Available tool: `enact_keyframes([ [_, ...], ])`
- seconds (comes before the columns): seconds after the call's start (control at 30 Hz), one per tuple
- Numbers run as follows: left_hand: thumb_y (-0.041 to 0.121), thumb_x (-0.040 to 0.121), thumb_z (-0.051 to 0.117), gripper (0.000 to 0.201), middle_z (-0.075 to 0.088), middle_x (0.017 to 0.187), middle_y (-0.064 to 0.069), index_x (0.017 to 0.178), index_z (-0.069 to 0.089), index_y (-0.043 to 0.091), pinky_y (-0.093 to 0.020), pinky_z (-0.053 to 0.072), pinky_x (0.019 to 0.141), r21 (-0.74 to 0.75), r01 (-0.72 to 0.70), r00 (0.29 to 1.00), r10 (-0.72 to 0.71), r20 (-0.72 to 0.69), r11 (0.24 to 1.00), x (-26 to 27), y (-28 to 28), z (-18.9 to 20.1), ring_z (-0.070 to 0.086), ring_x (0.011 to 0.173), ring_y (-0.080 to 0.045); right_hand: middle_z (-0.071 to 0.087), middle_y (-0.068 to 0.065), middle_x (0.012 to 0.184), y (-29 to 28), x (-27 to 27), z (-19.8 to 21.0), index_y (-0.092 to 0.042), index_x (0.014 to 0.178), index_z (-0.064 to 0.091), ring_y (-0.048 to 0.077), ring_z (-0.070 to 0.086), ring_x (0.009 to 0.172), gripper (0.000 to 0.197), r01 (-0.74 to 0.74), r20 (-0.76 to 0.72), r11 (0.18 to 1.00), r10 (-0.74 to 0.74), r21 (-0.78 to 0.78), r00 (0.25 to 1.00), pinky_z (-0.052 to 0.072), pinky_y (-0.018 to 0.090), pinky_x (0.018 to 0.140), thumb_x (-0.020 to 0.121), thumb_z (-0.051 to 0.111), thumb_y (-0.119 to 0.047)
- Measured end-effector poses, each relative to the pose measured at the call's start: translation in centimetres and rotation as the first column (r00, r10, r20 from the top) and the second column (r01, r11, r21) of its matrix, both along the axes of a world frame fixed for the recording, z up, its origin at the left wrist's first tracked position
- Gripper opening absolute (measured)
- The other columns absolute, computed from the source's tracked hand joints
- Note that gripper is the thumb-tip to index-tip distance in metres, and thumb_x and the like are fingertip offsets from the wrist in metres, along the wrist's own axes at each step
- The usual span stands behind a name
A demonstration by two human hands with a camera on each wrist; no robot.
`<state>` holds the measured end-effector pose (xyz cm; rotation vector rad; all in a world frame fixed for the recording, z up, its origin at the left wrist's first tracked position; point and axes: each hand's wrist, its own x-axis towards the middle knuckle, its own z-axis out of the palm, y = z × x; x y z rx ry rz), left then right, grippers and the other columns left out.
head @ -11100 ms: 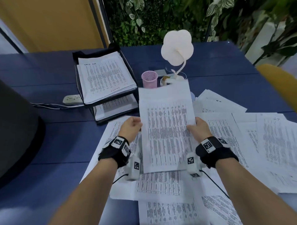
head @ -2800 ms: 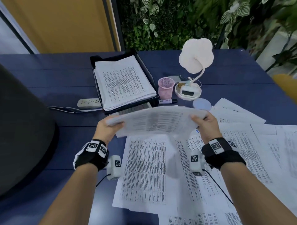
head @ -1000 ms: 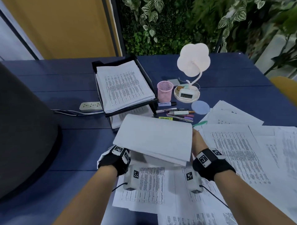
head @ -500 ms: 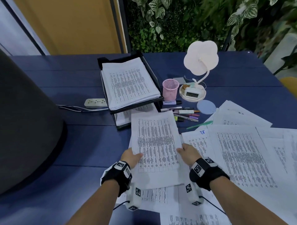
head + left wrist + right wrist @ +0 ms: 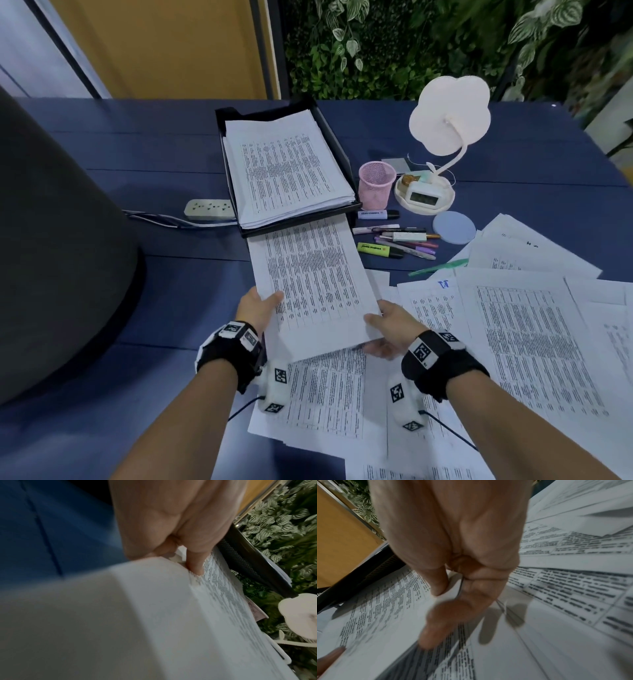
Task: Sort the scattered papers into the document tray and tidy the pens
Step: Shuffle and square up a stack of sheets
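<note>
While the big blue table (image 5: pixel 479 137) is still carrying loads of loose sheets (image 5: pixel 524 342) to the right of the document tray (image 5: pixel 337 137), the bit that matters is the bundle of papers (image 5: pixel 315 284) both hands are holding. It's sitting right at the tray's near end, long axis pointing straight into the lower shelf, and its far edge is already tucking in under the full top shelf. So I'm guessing the next push is just forward, away from the body, along that axis.

Left hand (image 5: pixel 255 308) is pinching the near left corner, thumb on top and fingers curling underneath. Right hand (image 5: pixel 387 329) is clamping the near right corner the same way; the wrist view is showing the sheet edge nipped between thumb and fingers. Both are sitting about equally close to the tray, so neither one is leading.

Pens (image 5: pixel 400 241) are lying in a loose bunch just right of the tray's front, with the pink mesh cup (image 5: pixel 375 186) standing behind them, looking empty.
</note>
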<state>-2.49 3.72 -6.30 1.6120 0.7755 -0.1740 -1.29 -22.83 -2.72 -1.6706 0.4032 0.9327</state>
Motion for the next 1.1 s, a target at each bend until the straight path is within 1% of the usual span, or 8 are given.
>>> enact_keyframes([
  [0.17,0.029,0.080,0.071,0.040,0.066,0.114,-0.007,0.114,0.057,0.011,-0.050,0.050,0.093,0.041,-0.029,0.996,0.026,0.080,0.999,1.7,0.0,1.5,0.063,0.102,-0.028,0.058,0.012,0.096,1.1,2.6,-0.5,-0.016,0.118,0.046,0.013,0.051,0.040,0.019,0.050,0.116,0.999,-0.048,-0.017,0.992,0.030,0.015,0.034,0.101,0.038,-0.012],
  [0.33,0.010,0.084,0.069,0.041,0.064,0.115,-0.011,0.119,0.047,0.008,-0.049,0.053,0.088,-0.044,-0.022,0.997,0.025,0.068,0.999,2.7,0.2,2.4,0.064,0.099,-0.028,0.057,0.015,0.102,2.3,6.0,-0.2,-0.015,0.116,0.047,0.014,0.048,0.042,0.021,0.091,0.176,0.996,-0.092,0.016,0.980,0.032,0.018,0.033,0.101,0.037,-0.006],
  [0.5,0.000,0.090,0.059,0.040,0.063,0.098,-0.003,0.119,0.041,0.020,-0.025,0.053,0.054,-0.120,0.115,0.993,-0.112,0.036,0.986,3.4,0.6,2.4,0.064,0.069,-0.017,0.049,0.008,0.069,3.7,9.6,0.5,-0.014,0.112,0.048,0.009,0.042,0.034,0.015,0.120,0.205,0.993,-0.119,0.005,0.972,0.027,0.014,0.032,0.101,0.039,-0.009],
  [0.57,-0.001,0.090,0.058,0.035,0.064,0.091,-0.005,0.118,0.043,0.014,-0.022,0.051,0.050,-0.063,0.085,0.995,-0.081,0.062,0.994,4.3,1.1,2.1,0.063,0.062,-0.017,0.045,0.009,0.062,4.4,10.8,0.8,-0.014,0.106,0.046,0.006,0.037,0.025,0.008,0.116,0.230,0.993,-0.111,-0.006,0.967,0.023,0.009,0.031,0.101,0.040,-0.011],
  [0.7,-0.001,0.087,0.063,0.036,0.063,0.085,-0.009,0.118,0.045,0.004,-0.027,0.055,0.053,0.048,-0.051,0.991,0.045,0.126,0.998,6.4,1.8,1.7,0.062,0.058,-0.020,0.047,0.011,0.065,6.5,13.8,0.1,-0.010,0.100,0.044,0.005,0.044,0.027,0.004,0.186,0.281,0.982,-0.185,0.021,0.942,0.026,0.010,0.031,0.099,0.042,-0.009],
  [0.83,0.002,0.083,0.068,0.040,0.059,0.083,-0.005,0.109,0.041,0.013,-0.034,0.059,0.065,0.178,-0.134,0.974,0.097,0.204,0.975,8.0,2.3,1.4,0.063,0.058,-0.021,0.049,0.011,0.078,8.4,16.2,-0.5,-0.011,0.106,0.044,0.008,0.050,0.029,0.017,0.283,0.268,0.954,-0.299,0.098,0.916,0.039,0.015,0.031,0.098,0.037,0.003],
  [1.0,0.023,0.080,0.073,0.030,0.070,0.071,-0.014,0.087,0.067,-0.005,-0.038,0.059,0.073,0.410,-0.034,0.998,0.007,0.066,0.912,9.6,3.7,0.5,0.068,0.062,-0.022,0.055,0.012,0.071,9.4,18.2,-1.6,-0.007,0.111,0.049,0.013,0.054,0.030,0.024,0.344,0.258,0.938,-0.343,0.041,0.903,0.041,0.017,0.032,0.095,0.040,0.008],
  [1.1,0.025,0.074,0.079,0.029,0.070,0.079,-0.008,0.090,0.068,0.004,-0.036,0.058,0.075,0.462,-0.020,0.999,-0.003,0.050,0.887,9.9,4.5,0.2,0.069,0.073,-0.024,0.054,0.016,0.073,9.3,18.9,-1.9,-0.004,0.089,0.049,0.027,0.058,0.053,0.017,0.310,0.293,0.950,-0.301,0.016,0.907,0.053,0.034,0.053,0.094,0.038,0.008],
])
